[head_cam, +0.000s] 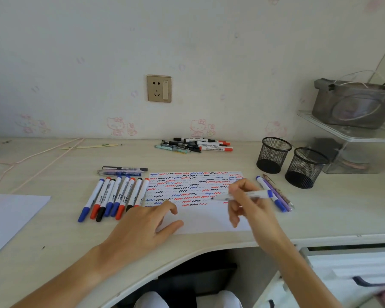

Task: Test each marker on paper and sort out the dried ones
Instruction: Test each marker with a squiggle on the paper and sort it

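Presently, left hand [140,227]: fingers relaxed, pressing white scribbled paper sheet [200,218], frame centre.
Right hand [249,203]: fingers pinching white blue-capped marker [242,195], tip over sheet.
Sorted markers [113,196]: row left of sheet.
Untested pile [196,145]: upper centre, near wall.

Black wire-mesh metal cups [273,154]

Eight capped markers [113,197] are being kept in a row; two mesh cups [273,154] and two paper sheets [200,218] are being seen.
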